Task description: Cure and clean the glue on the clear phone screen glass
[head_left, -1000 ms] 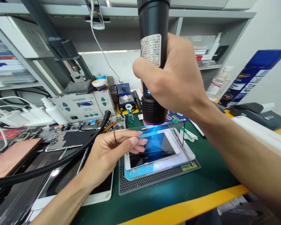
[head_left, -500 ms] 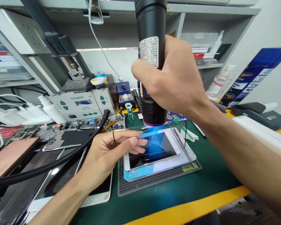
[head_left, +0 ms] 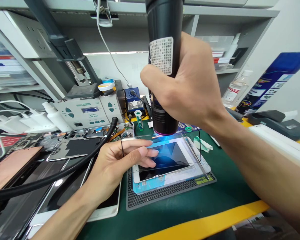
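My right hand (head_left: 187, 83) is wrapped round a black flashlight (head_left: 163, 30) with a white label, its head pointing down and throwing blue-violet light. Below it, my left hand (head_left: 125, 156) grips the left end of a clear glass panel (head_left: 175, 164) with thin black end edges, fingers and thumb closed over it. The panel is held above a white-framed phone (head_left: 167, 161) with a dark screen. Beneath the phone lie a pale blue-white slab (head_left: 150, 186) and a grey honeycomb mat (head_left: 162, 198). Metal tweezers (head_left: 196, 155) rest by the phone's right end.
A thick black hose (head_left: 72, 176) crosses the left side over several phones and tablets. Behind stand a grey rework station (head_left: 85, 111) and a green-labelled syringe (head_left: 139, 121). A crumpled tissue (head_left: 202, 144) lies right of the mat. A clear bottle (head_left: 236, 90) stands farther back.
The view has shifted very slightly. The flashlight's upper part tilts a little to the right. My left hand and the glass panel stay over the phone.
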Motion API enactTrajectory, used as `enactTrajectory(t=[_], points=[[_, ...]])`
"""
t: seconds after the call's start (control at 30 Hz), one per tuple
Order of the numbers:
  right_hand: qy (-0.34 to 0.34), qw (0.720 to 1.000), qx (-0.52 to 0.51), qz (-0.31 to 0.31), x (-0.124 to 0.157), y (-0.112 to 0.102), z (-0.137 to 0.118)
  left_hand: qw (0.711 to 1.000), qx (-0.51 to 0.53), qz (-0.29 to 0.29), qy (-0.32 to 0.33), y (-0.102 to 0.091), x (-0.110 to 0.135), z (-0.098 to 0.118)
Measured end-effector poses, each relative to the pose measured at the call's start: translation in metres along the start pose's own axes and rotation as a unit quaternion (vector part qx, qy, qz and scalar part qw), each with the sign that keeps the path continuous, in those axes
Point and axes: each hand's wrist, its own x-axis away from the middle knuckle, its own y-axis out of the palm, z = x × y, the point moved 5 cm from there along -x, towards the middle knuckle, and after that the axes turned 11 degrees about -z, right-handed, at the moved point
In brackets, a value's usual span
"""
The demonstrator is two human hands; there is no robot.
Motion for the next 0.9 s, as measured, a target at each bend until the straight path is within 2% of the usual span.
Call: enactTrajectory(t=[0.67, 0.77, 0.9], points=[[-0.006, 0.997, 0.077, 0.013, 0.007, -0.004, -0.015, 0.999, 0.021, 0.024, -0.005, 0.0, 0.0, -0.001], [-0.007, 0.997, 0.072, 0.02, 0.007, -0.005, -0.014, 0.999, 0.033, 0.038, -0.007, 0.004, 0.0, 0.003], [-0.019, 0.998, 0.054, 0.034, 0.005, -0.006, -0.013, 0.999, 0.026, 0.028, -0.028, 0.005, 0.0, 0.004]])
